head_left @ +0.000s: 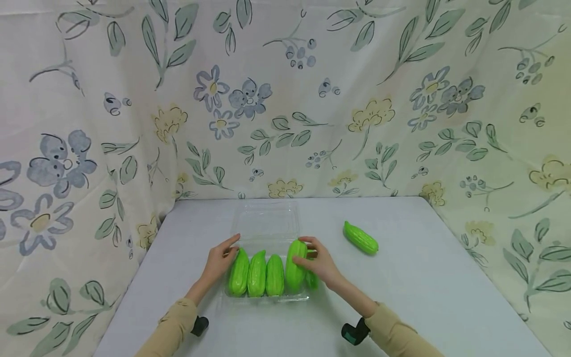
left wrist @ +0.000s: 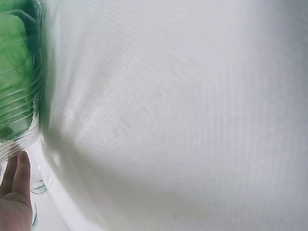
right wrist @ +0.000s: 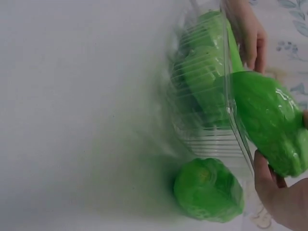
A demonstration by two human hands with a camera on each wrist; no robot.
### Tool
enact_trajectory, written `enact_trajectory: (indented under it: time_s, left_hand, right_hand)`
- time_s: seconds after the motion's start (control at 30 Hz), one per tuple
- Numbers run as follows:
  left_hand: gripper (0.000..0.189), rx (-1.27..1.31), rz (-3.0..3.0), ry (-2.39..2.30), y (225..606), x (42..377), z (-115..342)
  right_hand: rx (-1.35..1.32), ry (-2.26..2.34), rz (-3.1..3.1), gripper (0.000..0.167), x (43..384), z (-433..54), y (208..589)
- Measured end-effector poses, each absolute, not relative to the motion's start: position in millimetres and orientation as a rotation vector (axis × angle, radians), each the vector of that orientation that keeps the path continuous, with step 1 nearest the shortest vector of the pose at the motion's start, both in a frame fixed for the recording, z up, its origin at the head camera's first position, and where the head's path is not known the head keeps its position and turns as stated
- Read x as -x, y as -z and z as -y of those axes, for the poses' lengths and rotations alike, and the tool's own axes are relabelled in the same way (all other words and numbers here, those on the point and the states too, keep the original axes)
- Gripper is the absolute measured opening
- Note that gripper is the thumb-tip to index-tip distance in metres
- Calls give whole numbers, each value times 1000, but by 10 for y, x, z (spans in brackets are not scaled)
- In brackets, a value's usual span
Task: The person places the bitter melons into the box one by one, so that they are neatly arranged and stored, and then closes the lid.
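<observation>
A clear plastic clamshell box lies on the table with its lid folded back. Inside, three green bitter melons lie side by side. My right hand grips another bitter melon between thumb and fingers, over the box's right end; in the right wrist view this held melon is tilted above the rim. My left hand is at the box's back left corner, its fingers fairly straight against the box edge. One more melon lies outside the box, partly hidden by my right hand in the head view.
A separate bitter melon lies at the back right of the white table. The transparent lid extends behind the box. Floral cloth hangs behind the table and along its sides.
</observation>
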State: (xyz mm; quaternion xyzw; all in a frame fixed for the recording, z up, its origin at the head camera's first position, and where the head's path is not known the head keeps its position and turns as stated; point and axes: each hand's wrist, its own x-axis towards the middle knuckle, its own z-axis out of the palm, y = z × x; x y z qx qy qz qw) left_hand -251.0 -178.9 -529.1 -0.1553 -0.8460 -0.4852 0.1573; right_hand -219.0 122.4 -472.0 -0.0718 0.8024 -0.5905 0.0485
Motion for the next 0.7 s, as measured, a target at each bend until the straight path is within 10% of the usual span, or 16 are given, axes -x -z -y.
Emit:
enact_trajectory:
  time_s: [0.7]
  left_hand:
    - [39, 461, 2411, 1417, 5331, 2541, 1828]
  right_hand:
    - [639, 1574, -2734, 54, 2093, -1116, 4783]
